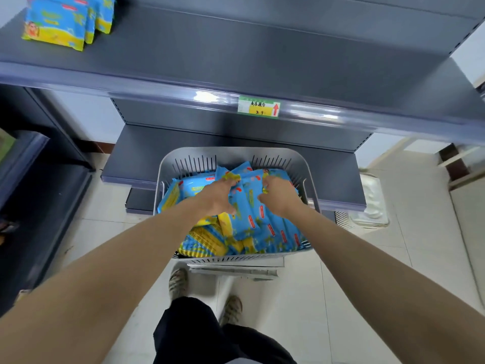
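My left hand and right hand curl round a bundle of blue packets toward the far rim of the grey basket, which is heaped with more. The shelf above lies open, with three packets at its left corner.

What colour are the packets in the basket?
The packets are blue and yellow with red labels; head view.

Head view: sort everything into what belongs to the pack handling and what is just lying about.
Belongs: left hand and right hand, both gripping packs; grey basket; stocked packs; upper shelf.
Lying about: price label; white tray on the floor.
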### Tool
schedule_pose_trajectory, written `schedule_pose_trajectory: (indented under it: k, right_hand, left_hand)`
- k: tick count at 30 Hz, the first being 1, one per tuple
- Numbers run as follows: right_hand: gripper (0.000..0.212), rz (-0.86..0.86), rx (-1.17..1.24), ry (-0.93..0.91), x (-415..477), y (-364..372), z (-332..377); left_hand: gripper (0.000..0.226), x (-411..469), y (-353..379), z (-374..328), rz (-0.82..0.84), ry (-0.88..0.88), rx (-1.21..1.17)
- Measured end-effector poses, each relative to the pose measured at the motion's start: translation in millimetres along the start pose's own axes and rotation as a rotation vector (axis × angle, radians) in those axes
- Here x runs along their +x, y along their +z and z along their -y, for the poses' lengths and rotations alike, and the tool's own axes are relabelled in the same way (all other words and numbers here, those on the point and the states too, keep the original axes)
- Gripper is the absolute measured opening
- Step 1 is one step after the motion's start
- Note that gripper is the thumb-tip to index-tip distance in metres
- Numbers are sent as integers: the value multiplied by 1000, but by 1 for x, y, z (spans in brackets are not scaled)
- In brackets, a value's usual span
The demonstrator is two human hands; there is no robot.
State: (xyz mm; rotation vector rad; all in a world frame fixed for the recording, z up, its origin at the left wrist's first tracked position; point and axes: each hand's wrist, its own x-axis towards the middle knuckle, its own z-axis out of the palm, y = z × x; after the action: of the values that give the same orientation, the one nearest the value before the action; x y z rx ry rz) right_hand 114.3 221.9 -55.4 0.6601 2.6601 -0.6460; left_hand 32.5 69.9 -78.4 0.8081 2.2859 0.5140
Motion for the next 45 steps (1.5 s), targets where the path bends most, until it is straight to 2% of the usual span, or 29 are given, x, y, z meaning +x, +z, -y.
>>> schedule_pose_trajectory:
  k: [1,3,7,9,11,13,15,16,19,22,25,27,31,34,37,41,45]
  right_hand:
    - [16,-12,11,22,2,-1,1]
    - [38,-1,16,65,2,-1,2]
    - [48,110,76,172,-1,6,5]
    - [49,126,168,218,2,9,4]
    - [50,136,205,249,4,9,6]
    - [51,151,215,252,6,8,10]
    - [51,177,147,219,7,4,19]
    - [49,182,73,177,7,1,25]
    - [36,119,-53,-6,6,-15,43]
    - [13,-19,157,-112,8,-44,60]
    - [21,-28,290,-173,16,-78,81]
    - [17,29,114,-230,18,-93,98]
    - [31,226,-309,-290,10,-95,123]
    - [40,301,-449,-284,9,-79,134]
    - [48,351,-503,-264,14,-57,135]
    - [67,392,-356,-215,27,-27,127]
    - [80,372,-322,-159,39,-9,120]
  left_hand:
    - [91,2,1,0,4,-7,5]
    - [95,4,2,-1,-1,-11,49]
    - [95,1,-3,-2,-5,-20,50]
    - [79,-5,-8,-4,-1,-37,28]
    - [52,-12,-12,-4,3,-43,23]
    - [49,-20,-15,-3,2,-33,11]
    - [64,-27,-19,-3,8,-12,20]
    - [64,-29,-23,-3,7,6,30]
    - [38,-38,-43,-3,-30,33,68]
    - [37,-49,-69,-4,-101,36,124]
    - [30,-62,-97,0,-165,47,117]
    - [29,-70,-115,5,-192,35,43]
    - [29,-75,-134,26,-194,11,58]
    - [28,-74,-143,36,-195,6,67]
    - [24,-75,-152,40,-183,28,91]
    - [24,-76,-161,55,-196,27,126]
    - [23,-81,-161,66,-225,13,107]
